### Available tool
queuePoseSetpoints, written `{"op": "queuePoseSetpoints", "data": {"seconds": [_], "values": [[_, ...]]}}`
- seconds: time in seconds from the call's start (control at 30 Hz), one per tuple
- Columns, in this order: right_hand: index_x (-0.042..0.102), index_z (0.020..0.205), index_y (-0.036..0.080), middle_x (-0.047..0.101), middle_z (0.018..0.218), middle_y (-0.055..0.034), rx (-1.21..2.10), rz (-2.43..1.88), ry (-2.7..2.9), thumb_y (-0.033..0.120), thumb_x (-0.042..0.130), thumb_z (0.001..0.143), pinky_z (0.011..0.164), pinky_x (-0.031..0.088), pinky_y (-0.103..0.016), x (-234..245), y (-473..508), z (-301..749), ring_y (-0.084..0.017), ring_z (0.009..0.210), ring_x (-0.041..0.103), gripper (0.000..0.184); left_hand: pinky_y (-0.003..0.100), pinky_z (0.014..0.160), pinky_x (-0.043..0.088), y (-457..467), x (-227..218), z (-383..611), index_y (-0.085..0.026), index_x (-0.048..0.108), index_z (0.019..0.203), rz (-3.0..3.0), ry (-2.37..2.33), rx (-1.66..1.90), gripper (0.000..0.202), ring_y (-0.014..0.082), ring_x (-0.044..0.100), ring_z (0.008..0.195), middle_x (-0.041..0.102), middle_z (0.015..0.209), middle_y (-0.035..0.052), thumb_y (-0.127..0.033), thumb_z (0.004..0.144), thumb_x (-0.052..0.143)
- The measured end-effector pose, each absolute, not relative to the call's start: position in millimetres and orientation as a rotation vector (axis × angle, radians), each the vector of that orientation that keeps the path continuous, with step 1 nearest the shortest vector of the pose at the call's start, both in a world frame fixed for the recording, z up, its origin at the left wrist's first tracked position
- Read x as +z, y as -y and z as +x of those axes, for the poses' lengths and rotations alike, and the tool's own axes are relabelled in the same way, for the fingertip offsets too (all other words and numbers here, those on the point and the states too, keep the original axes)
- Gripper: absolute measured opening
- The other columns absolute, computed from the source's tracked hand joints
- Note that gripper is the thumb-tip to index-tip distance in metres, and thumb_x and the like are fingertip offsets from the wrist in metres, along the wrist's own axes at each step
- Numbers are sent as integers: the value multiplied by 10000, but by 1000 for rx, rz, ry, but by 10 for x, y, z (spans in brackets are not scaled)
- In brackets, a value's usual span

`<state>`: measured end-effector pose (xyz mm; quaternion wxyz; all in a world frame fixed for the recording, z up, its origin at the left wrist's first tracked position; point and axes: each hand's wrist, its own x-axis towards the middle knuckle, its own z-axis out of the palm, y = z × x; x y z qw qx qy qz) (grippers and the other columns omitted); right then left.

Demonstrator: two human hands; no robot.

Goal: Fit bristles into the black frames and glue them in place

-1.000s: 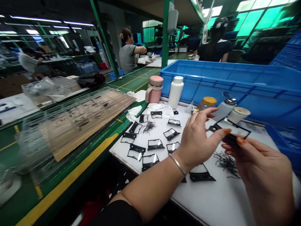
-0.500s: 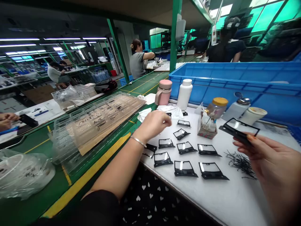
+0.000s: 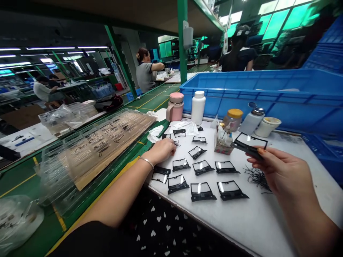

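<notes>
My right hand (image 3: 278, 171) holds a black rectangular frame (image 3: 250, 144) up above the white work surface (image 3: 254, 221), pinched at its near edge. My left hand (image 3: 163, 150) rests low on the surface with its fingers curled over a small pile of thin black wire pins (image 3: 176, 144); whether it grips any I cannot tell. Several more black frames (image 3: 201, 190) lie flat in rows between my hands. A second heap of black pins (image 3: 256, 177) lies just under my right hand.
A pink cup (image 3: 174, 106), a white bottle (image 3: 198, 102), a yellow-lidded jar (image 3: 233, 119), a pump dispenser (image 3: 252, 119) and a small box of tools (image 3: 222, 142) stand behind. A blue crate (image 3: 268, 96) blocks the back. Clear plastic trays (image 3: 99, 139) cover the green conveyor at left. Other people work farther off.
My left hand left the held frame and dropped left to the pin pile on the surface. My right hand kept the frame aloft. The view shifted as my head turned.
</notes>
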<state>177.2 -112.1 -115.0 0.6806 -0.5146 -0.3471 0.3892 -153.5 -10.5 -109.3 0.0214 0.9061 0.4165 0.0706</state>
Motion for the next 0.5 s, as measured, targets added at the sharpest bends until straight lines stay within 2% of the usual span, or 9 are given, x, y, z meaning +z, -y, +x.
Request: {"op": "queuePoseSetpoints", "data": {"seconds": [0.17,0.27,0.37,0.5], "values": [[753,888,164,718,776,-80,899,-1181,833,351,809,679,468,529,-170,-1131,1119,1717,-152,592,676,286,285,661,398,318,-844,-1278,-180,613,857,2817,-1261,430,130,178,559,798,649,826,27,-130,881,496],[748,910,155,712,750,-72,933,-1185,892,376,780,722,500,532,-165,-1089,1154,1676,-153,620,684,292,286,706,416,540,-610,-959,-186,597,864,2750,-1063,753,103,158,554,795,643,823,8,-216,919,514],[744,915,150,714,769,-70,935,-1177,929,377,753,758,521,529,-164,-1061,1183,1651,-148,629,686,276,290,740,432,711,-449,-610,-187,625,868,2694,-827,1001,131,150,570,807,663,834,5,-143,914,511],[743,906,152,719,807,-69,915,-1150,963,369,730,787,521,525,-172,-1052,1189,1644,-146,624,686,248,292,735,457,796,-467,-210,-177,632,936,2589,-771,1187,154,153,594,802,677,858,15,-74,878,534]]}}
